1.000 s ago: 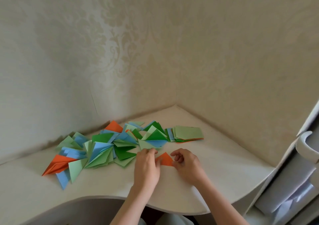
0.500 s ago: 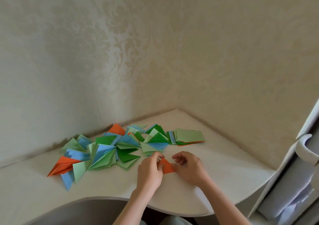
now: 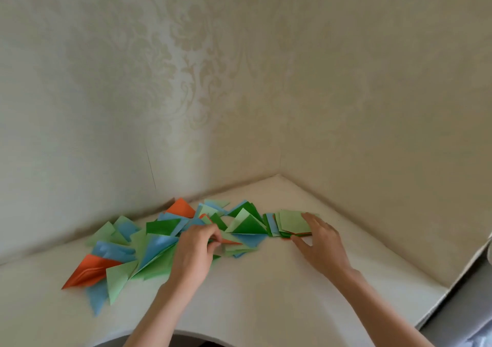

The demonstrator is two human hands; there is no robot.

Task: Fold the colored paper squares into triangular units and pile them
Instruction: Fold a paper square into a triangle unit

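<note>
Cream damask wallpaper wraps a corner nook, and a pale curved worktop [image 3: 266, 293] fits into it. Scattered along the back is the pile of folded triangular units [image 3: 159, 248], a messy mix of light green, dark green, blue and orange, fanning from the left toward the middle. Just right of it sits the stack of unfolded paper squares [image 3: 288, 224], light green on top with blue, dark green and orange edges peeking out below.

Left hand [image 3: 195, 250] is over the right end of the pile, fingers curled and pinching what looks like an orange folded unit [image 3: 230, 241], mostly hidden under the fingers, so I'd guess it's being dropped onto the pile. Right hand [image 3: 319, 240] is spread fairly wide on the near right corner of the stack, fingers on top and thumb along the lower edge, looks like it's reaching for the next sheet, not lifting anything yet.

What could go wrong: the stack is already skewed, so a sloppy pull could drag 2 or 3 sheets at once or fan the whole thing out. The loose pile could also slide apart if the left hand nudges it while letting go.
</note>
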